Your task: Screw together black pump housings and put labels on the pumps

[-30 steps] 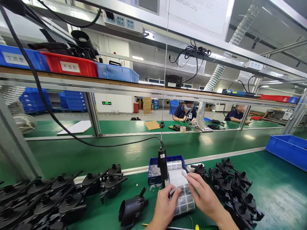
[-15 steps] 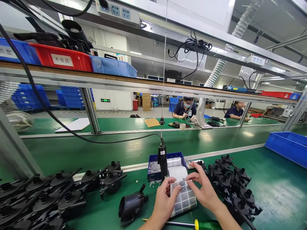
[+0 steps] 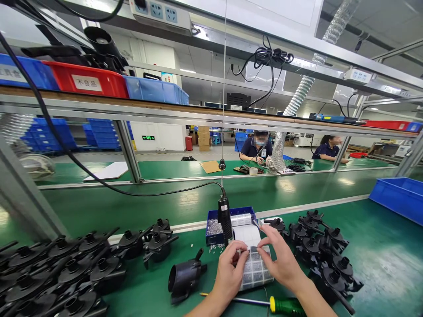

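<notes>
Label strip [image 3: 257,269]; between left hand [image 3: 231,266] and right hand [image 3: 280,256]; touching both

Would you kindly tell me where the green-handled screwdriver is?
In the head view, the screwdriver lies at the bottom, right of centre, on the green workbench, nearer than the label strip, its shaft passing under the left forearm.

Lower centre, the label strip [image 3: 256,269] carries a silvery-grey grid; at the bottom edge, the screwdriver handle [image 3: 287,305] is green and yellow. Lower left, plastic housings [image 3: 103,269] are black; the tabletop [image 3: 383,264] is green.
</notes>
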The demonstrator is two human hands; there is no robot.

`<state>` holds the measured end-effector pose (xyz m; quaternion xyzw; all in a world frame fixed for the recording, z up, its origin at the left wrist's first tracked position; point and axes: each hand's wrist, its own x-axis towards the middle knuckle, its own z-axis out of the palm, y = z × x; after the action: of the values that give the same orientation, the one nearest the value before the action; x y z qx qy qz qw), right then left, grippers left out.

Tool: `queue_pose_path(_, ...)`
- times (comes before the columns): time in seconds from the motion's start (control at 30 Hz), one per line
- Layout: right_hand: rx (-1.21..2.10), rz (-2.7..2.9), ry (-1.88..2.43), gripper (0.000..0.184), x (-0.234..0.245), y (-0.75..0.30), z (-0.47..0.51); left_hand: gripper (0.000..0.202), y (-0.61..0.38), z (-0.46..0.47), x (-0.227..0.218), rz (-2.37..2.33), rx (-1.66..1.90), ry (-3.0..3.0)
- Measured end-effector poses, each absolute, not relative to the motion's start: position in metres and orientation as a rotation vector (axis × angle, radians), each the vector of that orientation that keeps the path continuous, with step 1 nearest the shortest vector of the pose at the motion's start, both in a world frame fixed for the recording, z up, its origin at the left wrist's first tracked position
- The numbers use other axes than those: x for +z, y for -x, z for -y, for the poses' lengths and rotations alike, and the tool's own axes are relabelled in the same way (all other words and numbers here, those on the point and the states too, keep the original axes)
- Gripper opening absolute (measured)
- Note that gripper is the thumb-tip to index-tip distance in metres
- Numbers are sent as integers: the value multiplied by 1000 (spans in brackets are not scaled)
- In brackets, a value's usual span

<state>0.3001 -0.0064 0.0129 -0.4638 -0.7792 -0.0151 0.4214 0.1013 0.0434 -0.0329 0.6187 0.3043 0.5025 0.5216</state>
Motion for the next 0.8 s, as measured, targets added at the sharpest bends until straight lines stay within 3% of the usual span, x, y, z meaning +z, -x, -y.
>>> queue_pose_path(0.07,-149,2013,1101,82,14,-296,8,37,-100,-43,-32,-719,1242,-1495)
queue_pose_path(0.23,57,1748,1095,78,6,-286,5,29,-98,-44,-37,-748,1236,-1572)
queue_pose_path(0.4,42,1696,1212,75,0,-292,-3,16,-96,-30,-33,-620,1334,-2013)
queue_pose_path(0.57,-22,1623,1232,73,7,-289,0,24,-61,-20,8,-496,1384,-2472)
queue_pose_path(0.67,-8,1467,1206,72,15,-282,2,47,-1,-38,25,-557,1390,-2660)
queue_pose_path(0.8,-8,1396,1204,72,23,-272,5,66,89,-60,14,-1061,1215,-2519)
